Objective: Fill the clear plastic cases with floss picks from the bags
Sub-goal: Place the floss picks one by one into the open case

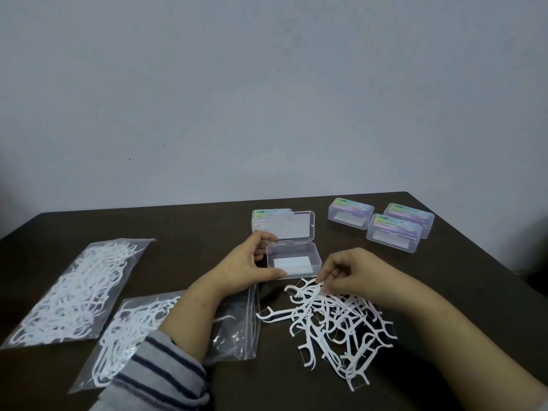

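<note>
The left hand is gripping the open clear case at centre frame, thumb curling along its near left corner and fingers at the lid hinge, steadying it. The right hand, just right of the case, is pinching one or a few floss picks at the top of the loose pile of floss picks, its fingertips bunching downward and its wrist arching above the heap.

The picks are looking very light, thin and springy, and their hooked heads are tangling with one another, so lifting one is likely to drag neighbours; taking hold by the straight handle seems the safest. The case is looking light and slippery, likely to skid unless held.

Both forearms are reaching in from the bottom edge, the left in a striped sleeve. An opened bag is lying under the left forearm, and a full bag at the left of the frame. Three closed cases are sitting at the upper right of the dark desk, well apart from the pile.
</note>
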